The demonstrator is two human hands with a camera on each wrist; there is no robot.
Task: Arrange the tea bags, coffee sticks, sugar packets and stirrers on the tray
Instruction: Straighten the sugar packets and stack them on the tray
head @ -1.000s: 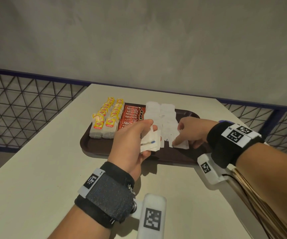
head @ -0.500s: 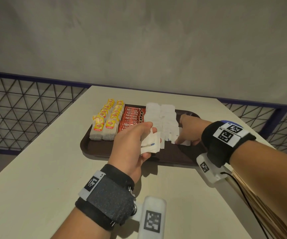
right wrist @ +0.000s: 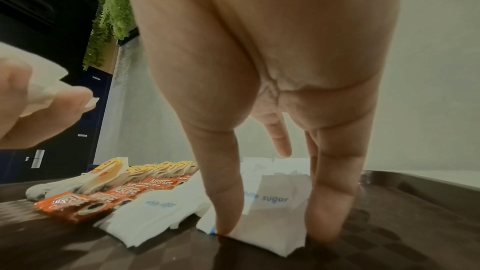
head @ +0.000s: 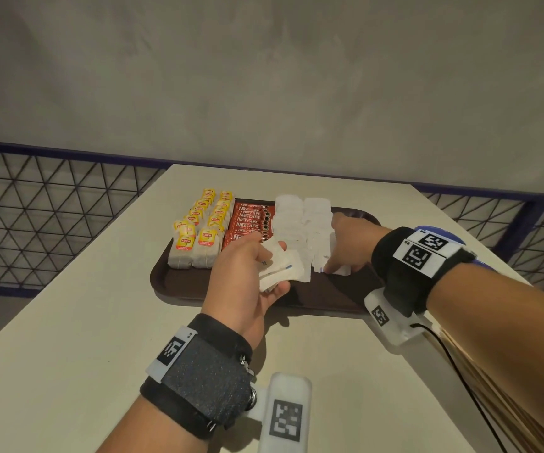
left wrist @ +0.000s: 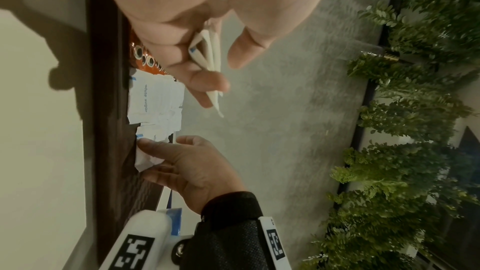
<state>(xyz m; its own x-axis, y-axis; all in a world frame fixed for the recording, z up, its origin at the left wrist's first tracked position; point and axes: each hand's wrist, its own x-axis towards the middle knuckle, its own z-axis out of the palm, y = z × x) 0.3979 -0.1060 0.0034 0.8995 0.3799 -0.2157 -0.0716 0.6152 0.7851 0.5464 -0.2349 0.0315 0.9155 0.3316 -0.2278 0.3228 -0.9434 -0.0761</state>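
Observation:
A dark brown tray (head: 182,284) holds two rows of yellow-tagged tea bags (head: 198,232), a row of red coffee sticks (head: 247,220) and two rows of white sugar packets (head: 300,217). My left hand (head: 277,266) hovers over the tray's front and grips a small stack of sugar packets (left wrist: 211,48) between thumb and fingers. My right hand (head: 329,268) reaches down to the front of the right sugar row. Its straight fingertips rest at either side of the front sugar packet (right wrist: 270,213), which lies flat on the tray. No stirrers are visible.
The tray sits on a pale table (head: 68,322) whose right edge runs close under my right forearm. A dark mesh railing (head: 35,217) and a grey wall lie behind. Bare tray floor (head: 367,279) shows right of the sugar rows.
My right hand's fingers stay on the front packet of the right sugar row, shifting only slightly. The left hand keeps its stack over the tray's front.

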